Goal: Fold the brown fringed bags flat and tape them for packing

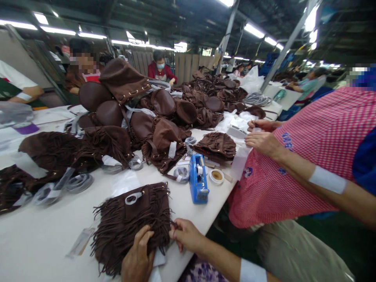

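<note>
The workroom (164, 23), lit by strip lamps (254, 31), stretched back behind a white table (38, 243) that carried a heap of brown bags (164, 102). A co-worker (296, 166) in a pink checked apron (317, 133) was at its right. One fringed bag (126, 223) lay near the front edge, apart from the heap, under the left hand (138, 256) and touching the right hand (188, 235). The left fingers rested on it, loosely spread; the right thumb and forefinger were pinched on its lower right edge, though on how many strands I could not tell. Beyond stood a blue tape dispenser (199, 180), with a small tape roll (216, 176) just beside it.
</note>
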Tool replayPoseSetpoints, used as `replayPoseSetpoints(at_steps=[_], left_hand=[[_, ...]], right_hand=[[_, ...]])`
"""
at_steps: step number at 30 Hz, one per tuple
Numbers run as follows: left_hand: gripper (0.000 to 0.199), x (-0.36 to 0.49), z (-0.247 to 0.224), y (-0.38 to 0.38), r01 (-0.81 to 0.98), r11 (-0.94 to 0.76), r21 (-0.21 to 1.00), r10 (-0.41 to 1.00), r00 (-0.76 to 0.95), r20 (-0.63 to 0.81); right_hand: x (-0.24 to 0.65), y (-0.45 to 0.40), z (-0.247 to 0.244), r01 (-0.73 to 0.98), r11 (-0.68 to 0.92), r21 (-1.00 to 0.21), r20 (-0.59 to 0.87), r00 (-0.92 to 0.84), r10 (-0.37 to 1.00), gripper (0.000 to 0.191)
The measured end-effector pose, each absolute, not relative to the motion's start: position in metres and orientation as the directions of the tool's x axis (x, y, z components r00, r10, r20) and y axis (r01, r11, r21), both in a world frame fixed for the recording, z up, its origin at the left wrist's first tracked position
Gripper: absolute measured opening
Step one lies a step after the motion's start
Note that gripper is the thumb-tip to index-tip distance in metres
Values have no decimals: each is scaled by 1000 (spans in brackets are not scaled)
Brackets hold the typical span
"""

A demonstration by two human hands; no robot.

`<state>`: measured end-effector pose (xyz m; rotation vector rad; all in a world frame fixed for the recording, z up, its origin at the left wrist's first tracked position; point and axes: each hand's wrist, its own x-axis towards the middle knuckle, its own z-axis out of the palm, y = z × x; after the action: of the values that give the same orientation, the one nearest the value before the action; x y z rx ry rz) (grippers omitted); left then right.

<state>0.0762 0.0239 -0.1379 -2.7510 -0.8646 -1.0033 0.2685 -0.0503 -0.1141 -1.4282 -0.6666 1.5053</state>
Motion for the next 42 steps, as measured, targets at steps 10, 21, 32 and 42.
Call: replayPoseSetpoints(at_steps=[10,21,32,42], left_hand=[[46,67,-138,26,446,-895,23,373,718,588],[47,66,-137,23,444,-872,206,478,685,549],[35,71,-123,18,486,-798,355,603,646,469],[30,75,-116,16,500,-784,367,620,654,434]], right_hand=[[270,-43,-113,-174,-524,-834,-550,191,813,40],[274,-26,-107,-10,-484,-875,-483,100,870,8],[269,-55,-101,110,-458,-882,-421,248,872,15],[260,-62,-82,488,17,-873,59,71,996,73]])
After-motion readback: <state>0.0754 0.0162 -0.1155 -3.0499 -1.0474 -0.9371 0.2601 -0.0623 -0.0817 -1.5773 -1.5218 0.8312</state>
